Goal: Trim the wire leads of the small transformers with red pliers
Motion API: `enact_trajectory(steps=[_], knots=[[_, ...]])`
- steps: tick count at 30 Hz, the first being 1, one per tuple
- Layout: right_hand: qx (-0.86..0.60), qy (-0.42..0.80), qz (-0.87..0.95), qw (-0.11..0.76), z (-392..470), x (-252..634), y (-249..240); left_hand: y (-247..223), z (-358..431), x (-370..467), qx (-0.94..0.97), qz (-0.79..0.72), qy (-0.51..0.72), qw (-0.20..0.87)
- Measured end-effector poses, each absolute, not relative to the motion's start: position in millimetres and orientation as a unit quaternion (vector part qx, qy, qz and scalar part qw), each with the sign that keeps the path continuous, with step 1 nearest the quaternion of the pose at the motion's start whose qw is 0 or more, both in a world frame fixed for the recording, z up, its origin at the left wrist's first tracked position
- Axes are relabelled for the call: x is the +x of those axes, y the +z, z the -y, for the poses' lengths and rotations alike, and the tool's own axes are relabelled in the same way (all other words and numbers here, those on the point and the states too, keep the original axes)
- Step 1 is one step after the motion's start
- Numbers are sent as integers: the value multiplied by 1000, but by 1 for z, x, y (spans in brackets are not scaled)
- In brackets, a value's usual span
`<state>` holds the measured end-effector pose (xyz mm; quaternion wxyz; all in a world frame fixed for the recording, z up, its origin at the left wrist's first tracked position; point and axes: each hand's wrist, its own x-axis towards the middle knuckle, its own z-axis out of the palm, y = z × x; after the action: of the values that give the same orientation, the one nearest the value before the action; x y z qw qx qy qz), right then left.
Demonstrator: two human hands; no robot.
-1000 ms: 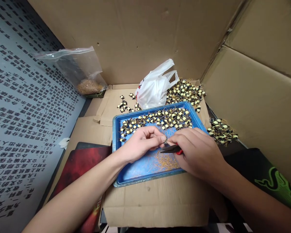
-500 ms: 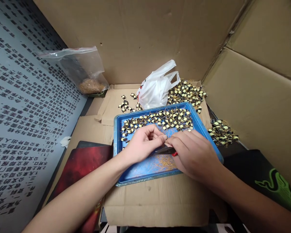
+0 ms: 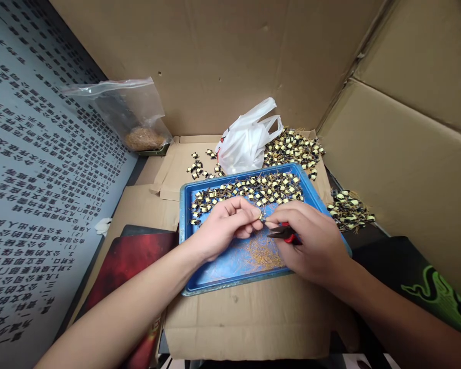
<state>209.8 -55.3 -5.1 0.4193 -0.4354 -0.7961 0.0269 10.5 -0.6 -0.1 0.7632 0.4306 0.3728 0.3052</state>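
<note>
Over a blue tray (image 3: pixel 215 286), my left hand (image 3: pixel 232 225) pinches a small transformer (image 3: pixel 262 217) between thumb and fingers; its thin wire leads point toward my right hand. My right hand (image 3: pixel 311 238) is wrapped round red-handled pliers (image 3: pixel 282 233), their dark jaws pointing left. The fingertips of the right hand are close to the held part; whether they touch its wires is too small to tell. Behind my hands, many yellow-and-black transformers (image 3: pixel 267 188) with copper leads lie in the tray's far half. Snipped wire bits (image 3: pixel 263 254) lie in its near half.
A white plastic bag (image 3: pixel 246 141) stands behind the tray, beside a heap of transformers (image 3: pixel 294 148). Another pile (image 3: pixel 349 211) lies right of the tray. A clear zip bag (image 3: pixel 144 136) holds copper-coloured bits at back left. Cardboard walls (image 3: pixel 215 61) enclose the back and right.
My hands have moved slightly apart, and the transformer in the left fingers now shows. The pliers have shifted right and up with my right hand, so more of their red handle is visible.
</note>
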Motion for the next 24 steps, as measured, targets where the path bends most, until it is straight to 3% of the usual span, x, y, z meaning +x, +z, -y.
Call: enact_trajectory(steps=[11,24], knots=[[-455,177,739,464,54,206,-3,0,0,11,425,-360,314,769],[-513,324,675,420,48,207,-1,3,-1,9,412,-328,298,796]])
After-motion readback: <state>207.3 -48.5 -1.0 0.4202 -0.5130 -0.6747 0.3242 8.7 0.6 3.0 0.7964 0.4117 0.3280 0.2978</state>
